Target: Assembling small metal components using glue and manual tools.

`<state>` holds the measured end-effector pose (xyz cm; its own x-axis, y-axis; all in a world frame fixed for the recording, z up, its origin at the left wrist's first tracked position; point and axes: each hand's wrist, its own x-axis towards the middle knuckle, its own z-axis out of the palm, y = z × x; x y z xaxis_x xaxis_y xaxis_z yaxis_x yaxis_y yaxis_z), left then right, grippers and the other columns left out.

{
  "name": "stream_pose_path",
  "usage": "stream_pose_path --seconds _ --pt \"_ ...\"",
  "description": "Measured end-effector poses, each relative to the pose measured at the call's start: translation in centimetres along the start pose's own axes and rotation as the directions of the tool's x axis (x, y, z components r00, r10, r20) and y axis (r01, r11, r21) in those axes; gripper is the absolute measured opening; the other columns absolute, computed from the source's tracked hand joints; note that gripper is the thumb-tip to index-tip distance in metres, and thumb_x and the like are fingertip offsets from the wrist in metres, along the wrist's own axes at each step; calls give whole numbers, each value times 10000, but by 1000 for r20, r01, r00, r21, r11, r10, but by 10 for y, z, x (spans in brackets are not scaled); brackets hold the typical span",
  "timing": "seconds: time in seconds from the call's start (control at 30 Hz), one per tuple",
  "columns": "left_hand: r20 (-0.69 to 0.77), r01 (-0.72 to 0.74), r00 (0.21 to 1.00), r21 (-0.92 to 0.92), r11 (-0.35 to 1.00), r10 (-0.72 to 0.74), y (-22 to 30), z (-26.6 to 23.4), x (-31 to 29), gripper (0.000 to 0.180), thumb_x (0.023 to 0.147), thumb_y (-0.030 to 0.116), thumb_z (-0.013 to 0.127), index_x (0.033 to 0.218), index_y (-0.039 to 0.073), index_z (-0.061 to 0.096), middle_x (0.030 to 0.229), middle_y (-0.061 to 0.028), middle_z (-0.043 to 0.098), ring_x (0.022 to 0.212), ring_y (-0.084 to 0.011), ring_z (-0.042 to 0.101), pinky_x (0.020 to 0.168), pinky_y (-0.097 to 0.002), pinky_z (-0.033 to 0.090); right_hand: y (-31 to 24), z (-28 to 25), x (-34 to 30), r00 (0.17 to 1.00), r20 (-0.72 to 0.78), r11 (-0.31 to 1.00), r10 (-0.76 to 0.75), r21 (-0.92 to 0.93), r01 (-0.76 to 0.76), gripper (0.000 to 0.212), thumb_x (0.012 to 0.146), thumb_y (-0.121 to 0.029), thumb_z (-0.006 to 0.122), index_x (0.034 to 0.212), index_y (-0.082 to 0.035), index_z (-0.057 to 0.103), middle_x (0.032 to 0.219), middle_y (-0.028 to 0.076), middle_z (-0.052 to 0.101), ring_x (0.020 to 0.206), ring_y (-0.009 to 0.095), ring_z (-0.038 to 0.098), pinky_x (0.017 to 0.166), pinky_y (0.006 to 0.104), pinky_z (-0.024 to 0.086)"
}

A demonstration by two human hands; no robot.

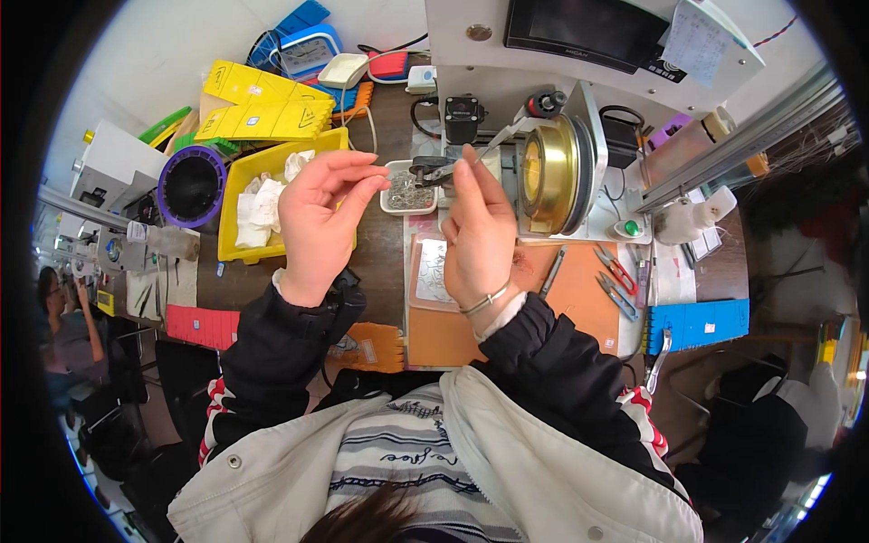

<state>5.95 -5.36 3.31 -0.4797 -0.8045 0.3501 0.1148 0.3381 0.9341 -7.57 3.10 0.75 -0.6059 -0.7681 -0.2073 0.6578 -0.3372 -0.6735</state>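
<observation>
My left hand point(322, 222) is raised over the bench, its thumb and forefinger brought together near a small white dish point(408, 201) full of fine metal pieces. Whatever lies in that pinch is too small to make out. Just right of the dish, my right hand point(482, 240) is closed, thumb and fingers around a slim metal tool point(441, 172) that looks like tweezers. The tool points left toward the left fingertips, in front of a small dark round part. Close to the right hand stands a bench machine with a brass-coloured drum point(546, 176).
A yellow bin point(237, 246) with white cloth or paper stands left, beside a purple-rimmed black reel point(192, 185). On the orange mat point(439, 339) lie a pen point(552, 271) and red and blue snips point(616, 294). A blue plastic strip point(699, 326) lies right. A person sits far left.
</observation>
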Motion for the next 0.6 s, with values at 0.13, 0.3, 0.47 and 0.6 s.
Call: stream_pose_path --seconds 0.13,0.3,0.47,0.6 --pt "45 15 999 -12 1000 -15 1 2 6 207 907 -84 620 1109 -45 593 1008 -141 697 922 -180 684 846 -285 548 2 1 7 992 -100 993 80 97 -70 281 931 -206 708 1155 -41 673 818 -67 556 599 -20 373 495 182 268" --pt "68 39 997 -61 997 -34 0 8 19 196 907 -77 625 1099 -40 604 1003 -125 694 914 -165 677 843 -277 545 7 -13 2 992 -125 998 22 68 -13 158 956 -193 674 1014 -49 647 724 -75 503 532 -2 310 469 197 234" --pt "86 70 994 -97 993 -62 4 19 32 203 902 -72 633 1100 -35 608 1001 -112 696 907 -149 673 831 -265 538 10 -19 -4 938 96 906 -333 -243 346 80 991 -94 590 992 -18 566 858 -9 545 619 21 445 534 192 362" --pt "150 66 987 -30 997 -61 5 27 40 221 889 -69 646 1104 -31 609 994 -106 698 893 -138 667 812 -256 530 10 -18 14 779 255 668 -573 -406 624 46 999 -60 553 1010 -18 538 918 23 569 628 40 493 560 199 412"
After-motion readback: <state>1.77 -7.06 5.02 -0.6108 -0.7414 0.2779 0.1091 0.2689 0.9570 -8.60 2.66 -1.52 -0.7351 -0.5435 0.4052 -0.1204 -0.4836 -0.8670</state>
